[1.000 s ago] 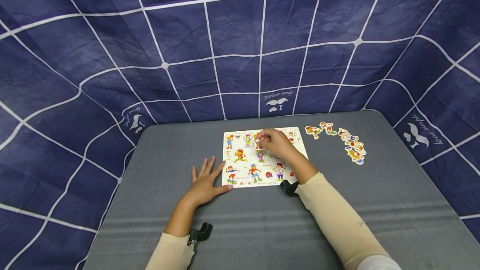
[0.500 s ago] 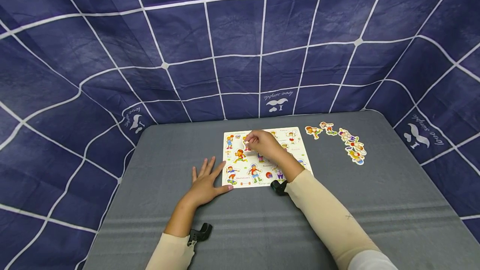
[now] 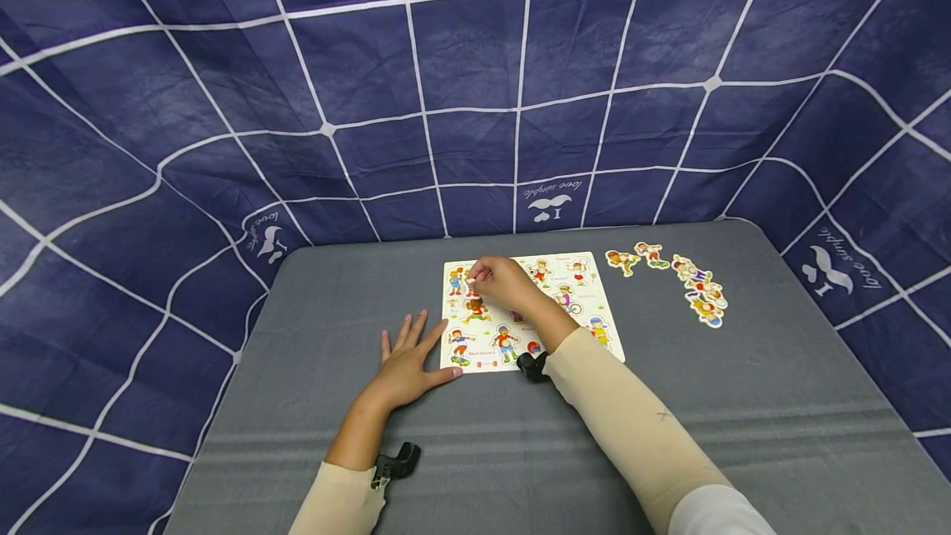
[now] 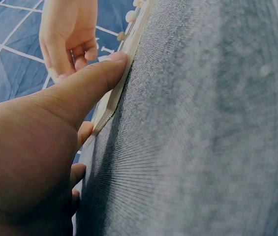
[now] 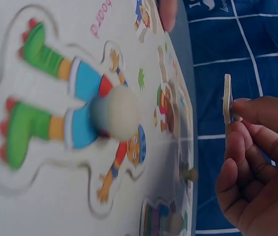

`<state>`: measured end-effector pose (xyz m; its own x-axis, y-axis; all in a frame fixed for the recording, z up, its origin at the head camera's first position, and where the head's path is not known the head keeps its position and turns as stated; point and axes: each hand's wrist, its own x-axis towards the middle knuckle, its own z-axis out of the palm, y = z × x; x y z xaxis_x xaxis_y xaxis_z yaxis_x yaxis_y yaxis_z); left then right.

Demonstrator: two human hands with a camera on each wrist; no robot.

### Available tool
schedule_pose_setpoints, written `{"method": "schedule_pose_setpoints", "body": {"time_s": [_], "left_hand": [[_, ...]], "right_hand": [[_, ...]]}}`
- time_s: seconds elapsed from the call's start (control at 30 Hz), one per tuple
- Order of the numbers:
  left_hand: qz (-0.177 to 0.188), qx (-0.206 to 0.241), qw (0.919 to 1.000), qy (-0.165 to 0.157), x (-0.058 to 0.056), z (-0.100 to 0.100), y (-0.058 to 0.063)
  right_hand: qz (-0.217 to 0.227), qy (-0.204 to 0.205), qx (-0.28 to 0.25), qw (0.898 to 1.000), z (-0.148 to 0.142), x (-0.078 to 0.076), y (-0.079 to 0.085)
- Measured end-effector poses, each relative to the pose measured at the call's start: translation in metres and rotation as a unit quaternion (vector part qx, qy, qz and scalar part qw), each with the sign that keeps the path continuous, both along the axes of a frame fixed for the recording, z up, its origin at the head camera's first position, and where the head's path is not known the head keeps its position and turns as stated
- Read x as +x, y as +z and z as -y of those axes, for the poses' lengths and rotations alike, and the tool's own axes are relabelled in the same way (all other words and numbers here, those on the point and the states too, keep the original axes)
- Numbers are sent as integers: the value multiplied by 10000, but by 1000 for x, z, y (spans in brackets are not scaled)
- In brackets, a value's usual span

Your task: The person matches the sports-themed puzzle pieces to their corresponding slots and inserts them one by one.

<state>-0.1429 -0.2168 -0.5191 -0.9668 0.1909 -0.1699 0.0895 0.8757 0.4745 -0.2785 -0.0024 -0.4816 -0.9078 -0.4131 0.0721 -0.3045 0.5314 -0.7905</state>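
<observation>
A white wooden puzzle board [image 3: 484, 335] with cartoon sports figures lies on the table. My right hand [image 3: 503, 282] is over its upper left part. In the right wrist view, thumb and fingers pinch a thin puzzle piece [image 5: 227, 101], seen edge-on and raised off the board; its picture is hidden there. My left hand [image 3: 404, 371] lies spread on the table at the board's left side, with the thumb [image 4: 111, 69] against the board's edge. A roller-skater piece [image 5: 84, 105] with a round knob sits in the board.
Loose puzzle pieces lie right of the board: a runner [image 3: 621, 262], another figure [image 3: 651, 255], and an overlapping group [image 3: 698, 287]. A grey cloth [image 3: 475, 452] covers the table. Blue gridded fabric [image 3: 468, 147] hangs behind and at both sides.
My right hand has moved left across the board with the puzzle piece, from its upper middle to its upper left. My left hand has stayed in place.
</observation>
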Motion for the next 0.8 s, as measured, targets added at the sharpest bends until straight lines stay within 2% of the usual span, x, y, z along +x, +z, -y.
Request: {"method": "schedule_pose_setpoints", "body": {"time_s": [0.33,0.8], "left_hand": [[-19,-10,10000,-13,0,-1,1],[-8,60,10000,-31,1,0,4]], "right_hand": [[211,149,433,9987,17,-12,-9],[22,166,895,9958,35,-21,-16]]}}
